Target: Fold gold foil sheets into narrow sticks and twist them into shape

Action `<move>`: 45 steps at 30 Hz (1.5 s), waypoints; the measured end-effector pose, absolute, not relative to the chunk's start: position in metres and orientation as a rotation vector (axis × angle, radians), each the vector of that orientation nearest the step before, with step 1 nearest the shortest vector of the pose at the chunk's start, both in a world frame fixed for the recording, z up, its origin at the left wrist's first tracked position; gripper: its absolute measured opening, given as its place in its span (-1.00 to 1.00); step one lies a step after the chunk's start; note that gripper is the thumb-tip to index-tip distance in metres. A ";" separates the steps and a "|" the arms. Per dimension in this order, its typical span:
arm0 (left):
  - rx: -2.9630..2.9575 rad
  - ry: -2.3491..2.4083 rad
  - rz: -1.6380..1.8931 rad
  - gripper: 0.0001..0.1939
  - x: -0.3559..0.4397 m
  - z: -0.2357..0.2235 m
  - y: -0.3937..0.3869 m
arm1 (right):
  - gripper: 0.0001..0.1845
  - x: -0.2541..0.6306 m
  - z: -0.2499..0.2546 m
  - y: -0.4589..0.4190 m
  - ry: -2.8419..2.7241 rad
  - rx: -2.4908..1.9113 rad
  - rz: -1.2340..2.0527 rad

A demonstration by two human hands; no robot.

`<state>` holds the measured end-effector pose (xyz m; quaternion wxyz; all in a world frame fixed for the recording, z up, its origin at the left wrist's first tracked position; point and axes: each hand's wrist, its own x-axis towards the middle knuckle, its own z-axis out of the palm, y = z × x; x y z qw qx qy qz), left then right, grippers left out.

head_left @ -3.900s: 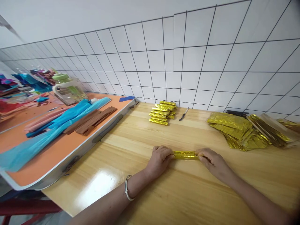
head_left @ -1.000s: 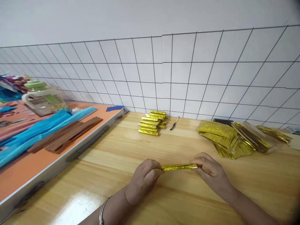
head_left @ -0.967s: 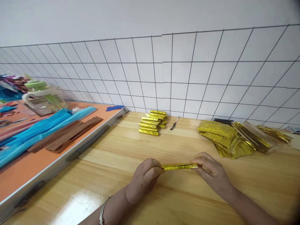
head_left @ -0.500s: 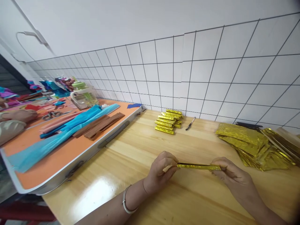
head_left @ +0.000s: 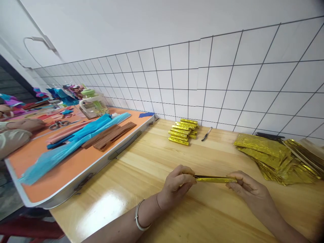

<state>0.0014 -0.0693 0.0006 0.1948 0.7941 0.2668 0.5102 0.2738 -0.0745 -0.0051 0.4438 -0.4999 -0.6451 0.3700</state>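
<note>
A narrow folded strip of gold foil paper (head_left: 212, 180) is stretched level between my two hands, just above the wooden table. My left hand (head_left: 178, 184) pinches its left end, and my right hand (head_left: 246, 187) pinches the right end. A dark slit shows along the strip's upper edge, between its folded layers. Beyond my hands lies a stack of folded gold strips (head_left: 182, 132). Wider sheets of gold foil paper (head_left: 265, 152) are piled at the right. The fingertips cover both ends of the held strip.
A pen (head_left: 207, 134) lies near the tiled wall (head_left: 217, 77). To the left stands an orange-topped table (head_left: 32, 194) with a raised edge, bearing blue paper (head_left: 63, 148), brown strips (head_left: 113, 136) and scissors (head_left: 59, 125). Another person's hand (head_left: 30, 125) rests there.
My left hand has slid slightly right along the strip, so less of it shows between my hands. The whole view has shifted a little.
</note>
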 end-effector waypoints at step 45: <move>1.379 0.813 1.274 -0.87 0.016 -0.009 -0.070 | -0.83 0.279 0.005 -0.075 -1.956 -1.018 0.421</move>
